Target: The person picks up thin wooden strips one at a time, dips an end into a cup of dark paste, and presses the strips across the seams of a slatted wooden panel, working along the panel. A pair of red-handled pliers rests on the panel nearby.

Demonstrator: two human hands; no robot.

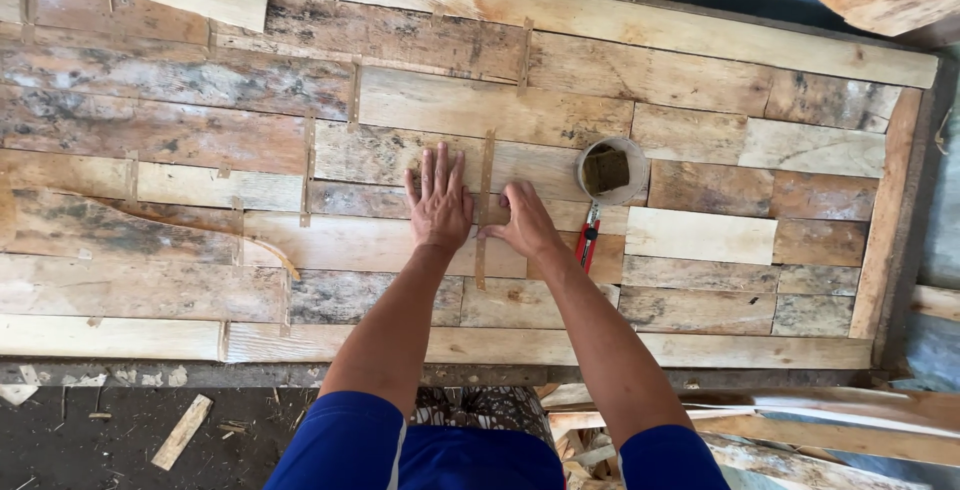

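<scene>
two flat hands, left hand (438, 205) and right hand (527, 225), fingers spread, press one thin strip (485, 205).

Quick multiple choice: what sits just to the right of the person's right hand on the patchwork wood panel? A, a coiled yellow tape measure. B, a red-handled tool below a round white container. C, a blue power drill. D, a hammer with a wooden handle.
B: a red-handled tool lies on the wood panel beside the right hand, just below a round white container.
</scene>
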